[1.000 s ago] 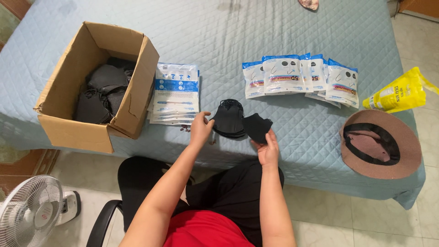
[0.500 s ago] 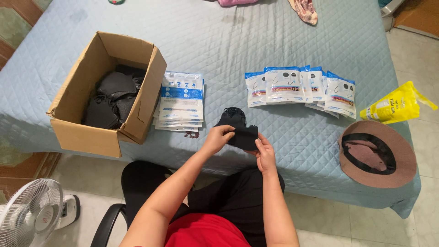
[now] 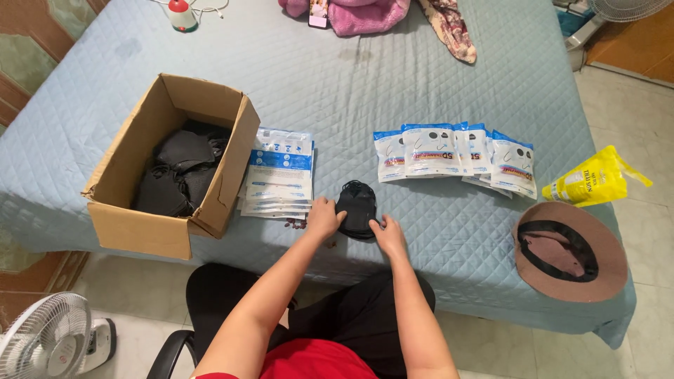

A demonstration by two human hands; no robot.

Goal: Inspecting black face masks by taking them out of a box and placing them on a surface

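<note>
Quilted blue bed (image 3: 421,84) (tiled floor around), both hands' fingers pressing a black mask (image 3: 357,207), cardboard box (image 3: 133,224) left

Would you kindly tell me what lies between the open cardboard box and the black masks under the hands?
In the head view, a stack of blue-and-white flat packets lies between the open cardboard box and black masks.

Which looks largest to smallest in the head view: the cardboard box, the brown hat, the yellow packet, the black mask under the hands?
1. cardboard box
2. brown hat
3. yellow packet and black mask: these look alike in size, so I leave them unranked.
</note>
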